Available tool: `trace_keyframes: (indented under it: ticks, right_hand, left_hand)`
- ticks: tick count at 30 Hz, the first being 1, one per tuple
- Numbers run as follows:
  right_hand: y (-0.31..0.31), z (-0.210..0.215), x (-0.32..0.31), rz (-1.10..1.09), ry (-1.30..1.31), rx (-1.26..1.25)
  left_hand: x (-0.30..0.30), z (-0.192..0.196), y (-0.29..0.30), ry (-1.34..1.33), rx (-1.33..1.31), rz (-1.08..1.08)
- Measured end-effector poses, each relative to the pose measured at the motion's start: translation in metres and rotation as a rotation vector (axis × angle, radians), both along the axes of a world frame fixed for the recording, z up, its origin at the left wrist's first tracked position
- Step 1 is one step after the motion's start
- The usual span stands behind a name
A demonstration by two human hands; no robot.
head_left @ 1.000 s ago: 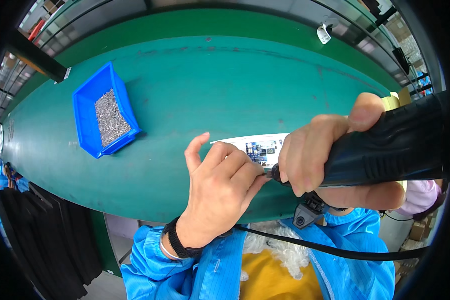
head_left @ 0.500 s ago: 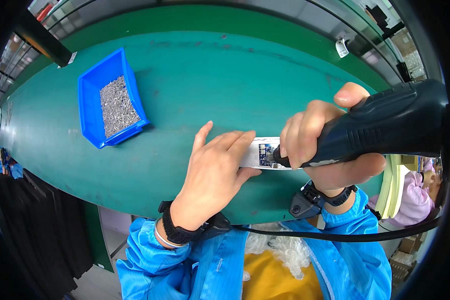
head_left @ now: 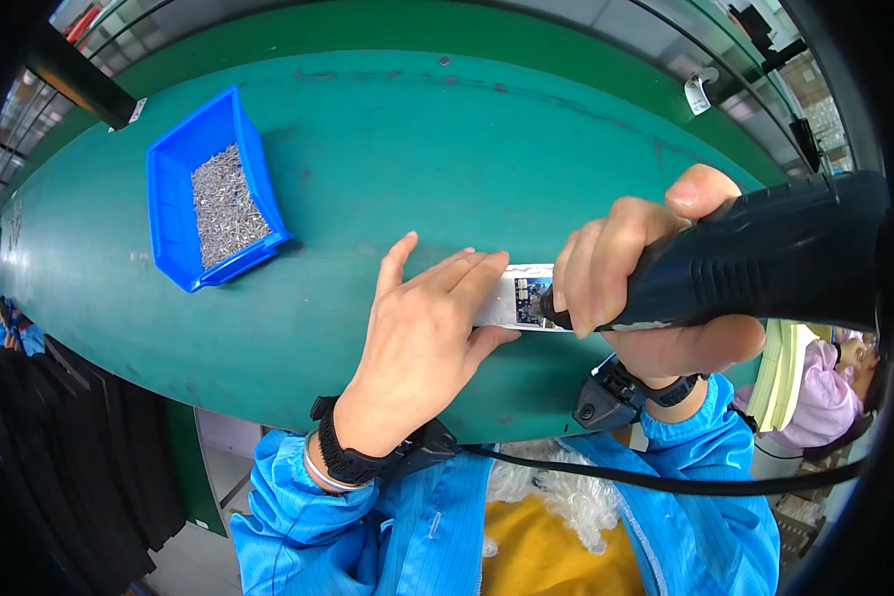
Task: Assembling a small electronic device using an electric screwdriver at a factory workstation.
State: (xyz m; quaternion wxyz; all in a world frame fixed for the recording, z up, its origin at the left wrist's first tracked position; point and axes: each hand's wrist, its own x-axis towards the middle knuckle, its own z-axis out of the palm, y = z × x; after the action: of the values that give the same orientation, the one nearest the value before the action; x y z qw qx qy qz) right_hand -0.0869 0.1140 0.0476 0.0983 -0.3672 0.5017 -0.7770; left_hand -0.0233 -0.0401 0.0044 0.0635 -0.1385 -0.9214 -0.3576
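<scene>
A white casing (head_left: 498, 312) with a blue circuit board (head_left: 528, 301) in it lies on the green table. My left hand (head_left: 419, 323) grips the casing's left end between fingers and thumb, with the little finger lifted away. In my right hand (head_left: 621, 263) is a black electric screwdriver (head_left: 765, 258), my fingers wrapped round its front part. Its nose (head_left: 554, 309) points down at the circuit board. The screwdriver and my right fingers hide the casing's right end, and the bit's tip cannot be made out clearly.
A blue bin (head_left: 174, 214) holding a heap of small silver screws (head_left: 228, 209) stands at the left on the green table (head_left: 397, 149). A black cable (head_left: 656, 484) runs along the near side. Pale yellow sheets (head_left: 777, 377) lie at the right, by a person in pink (head_left: 815, 395).
The whole view has shifted slightly. Both hands keep their hold, with the screwdriver's nose still at the circuit board; its rear end sits a little lower.
</scene>
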Motion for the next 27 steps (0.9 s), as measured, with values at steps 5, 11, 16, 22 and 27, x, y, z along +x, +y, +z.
trace_keyframes:
  ticks: [5, 11, 16, 22, 27]
  right_hand:
    - [0.003, -0.004, -0.007, 0.085, 0.137, 0.015]
    - [-0.001, -0.009, -0.010, 0.124, 0.218, -0.037]
    - [0.002, -0.006, -0.008, 0.110, 0.212, -0.001]
    - [-0.023, -0.012, 0.001, 0.023, 0.223, -0.265]
    - [0.004, -0.009, -0.015, 0.188, 0.265, -0.034]
  left_hand:
    - [0.000, 0.002, 0.001, -0.006, 0.015, -0.011]
    - [0.000, 0.001, 0.003, 0.010, 0.018, 0.004]
    - [0.001, 0.003, 0.004, 0.014, 0.036, 0.009]
    - [0.001, 0.002, 0.008, -0.004, -0.011, 0.007]
    - [0.002, 0.005, 0.010, 0.000, -0.041, 0.008]
